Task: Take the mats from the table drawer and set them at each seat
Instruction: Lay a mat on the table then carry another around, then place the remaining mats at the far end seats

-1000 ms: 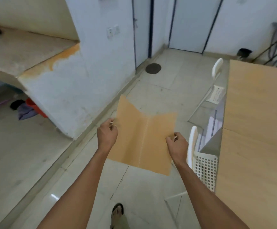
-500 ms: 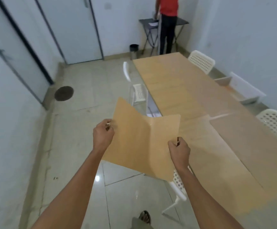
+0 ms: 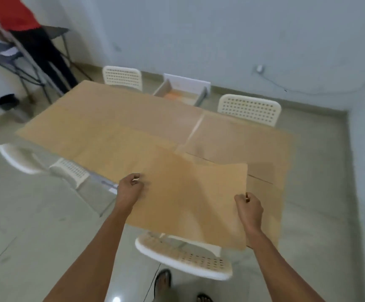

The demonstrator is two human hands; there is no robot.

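Note:
I hold a tan mat [image 3: 188, 199] spread out between both hands, above the near edge of the wooden table [image 3: 116, 125]. My left hand [image 3: 131, 188] pinches its left edge and my right hand [image 3: 248, 207] pinches its right edge. The mat hangs over the white perforated chair [image 3: 183, 256] pushed in at this seat. Another mat [image 3: 238, 140] of a slightly darker tan lies flat on the table's right part. On the far side the table drawer [image 3: 182, 91] stands pulled out, with something orange inside.
White chairs stand at the far side [image 3: 122, 78], far right [image 3: 249, 111] and left [image 3: 44, 164]. A person in a red top [image 3: 31, 35] stands by a dark folding table [image 3: 4, 55] at the back left. A small black bin [image 3: 7, 102] sits on the floor.
The view has swung right from the wall and floor to the table. I now face the table's long side, with the mat carried over its near edge.

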